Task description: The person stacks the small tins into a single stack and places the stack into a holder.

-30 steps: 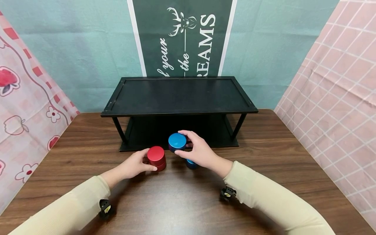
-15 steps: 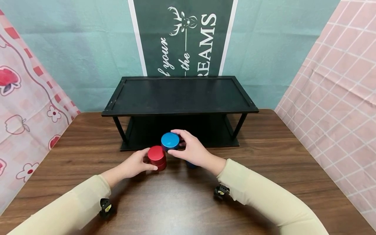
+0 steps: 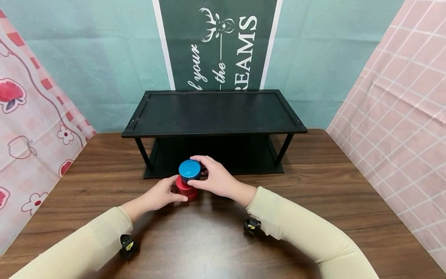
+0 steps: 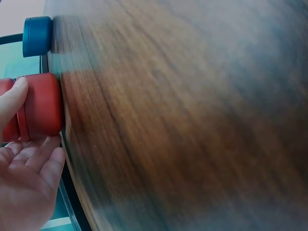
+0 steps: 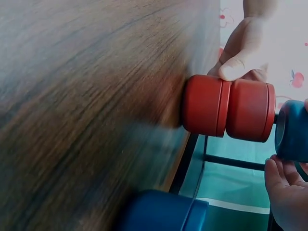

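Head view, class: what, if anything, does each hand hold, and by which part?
Right hand: a blue tin, by its side. Left hand: stacked red tins, by their sides.

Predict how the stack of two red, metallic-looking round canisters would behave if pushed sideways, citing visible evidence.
The upper red canister might slide off or tip, since a seam separates it from the lower red canister. Their smooth sides look stiff, possibly slippery. If toppled, either may roll, being cylindrical.

The dark green panel (image 3: 216, 48) reads "your", "the" and "REAMS" in white.
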The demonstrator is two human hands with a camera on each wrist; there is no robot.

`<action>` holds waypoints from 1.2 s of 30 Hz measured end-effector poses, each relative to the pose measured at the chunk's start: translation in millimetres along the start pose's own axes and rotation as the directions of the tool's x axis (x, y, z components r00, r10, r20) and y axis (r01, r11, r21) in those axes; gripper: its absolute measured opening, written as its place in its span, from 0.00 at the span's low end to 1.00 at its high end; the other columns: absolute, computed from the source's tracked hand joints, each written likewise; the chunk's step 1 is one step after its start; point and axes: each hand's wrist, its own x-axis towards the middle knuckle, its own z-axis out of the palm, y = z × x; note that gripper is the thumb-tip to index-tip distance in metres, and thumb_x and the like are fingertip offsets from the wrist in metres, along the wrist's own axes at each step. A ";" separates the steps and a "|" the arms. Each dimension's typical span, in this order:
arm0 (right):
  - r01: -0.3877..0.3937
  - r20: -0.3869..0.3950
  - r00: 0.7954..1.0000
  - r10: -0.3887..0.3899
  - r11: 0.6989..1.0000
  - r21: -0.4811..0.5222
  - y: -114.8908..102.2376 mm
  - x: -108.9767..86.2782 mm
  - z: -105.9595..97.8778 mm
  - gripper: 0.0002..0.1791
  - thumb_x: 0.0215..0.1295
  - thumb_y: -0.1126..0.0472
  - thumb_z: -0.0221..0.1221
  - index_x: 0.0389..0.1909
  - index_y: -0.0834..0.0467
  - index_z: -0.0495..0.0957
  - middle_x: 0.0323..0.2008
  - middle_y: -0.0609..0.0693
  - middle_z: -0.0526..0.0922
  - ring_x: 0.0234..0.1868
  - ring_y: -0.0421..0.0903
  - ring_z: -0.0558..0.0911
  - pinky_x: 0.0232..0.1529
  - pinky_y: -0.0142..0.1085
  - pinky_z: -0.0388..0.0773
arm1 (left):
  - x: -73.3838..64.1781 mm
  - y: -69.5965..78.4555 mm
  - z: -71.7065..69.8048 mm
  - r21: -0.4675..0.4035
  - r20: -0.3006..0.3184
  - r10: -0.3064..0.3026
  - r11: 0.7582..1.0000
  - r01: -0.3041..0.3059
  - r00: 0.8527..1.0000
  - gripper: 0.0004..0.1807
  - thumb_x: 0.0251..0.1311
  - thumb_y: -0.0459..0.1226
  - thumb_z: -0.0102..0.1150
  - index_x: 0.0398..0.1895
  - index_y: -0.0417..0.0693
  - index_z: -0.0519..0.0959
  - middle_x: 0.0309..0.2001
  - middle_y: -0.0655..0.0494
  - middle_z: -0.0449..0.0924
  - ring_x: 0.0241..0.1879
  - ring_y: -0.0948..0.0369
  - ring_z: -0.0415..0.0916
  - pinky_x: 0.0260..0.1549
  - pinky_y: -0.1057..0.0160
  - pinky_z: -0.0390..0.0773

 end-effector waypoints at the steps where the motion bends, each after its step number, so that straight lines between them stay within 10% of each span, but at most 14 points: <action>1: 0.000 0.004 1.000 0.000 1.000 -0.002 -0.7 0.4 0.8 0.36 0.54 0.55 0.68 0.62 0.59 0.65 0.54 0.52 0.72 0.49 0.44 0.76 0.47 0.30 0.75 | 0.2 -0.1 -0.1 -0.001 0.003 0.002 1.000 -0.002 1.000 0.31 0.54 0.38 0.66 0.58 0.36 0.66 0.52 0.44 0.75 0.49 0.50 0.75 0.49 0.52 0.75; 36: -0.025 0.084 0.996 0.025 1.000 0.001 -3.6 0.1 5.8 0.37 0.57 0.52 0.65 0.66 0.58 0.61 0.58 0.55 0.69 0.51 0.47 0.75 0.51 0.40 0.75 | 0.6 -0.1 1.1 0.012 -0.004 0.009 1.000 -0.009 1.000 0.31 0.54 0.39 0.65 0.59 0.36 0.67 0.53 0.43 0.74 0.51 0.49 0.74 0.50 0.51 0.74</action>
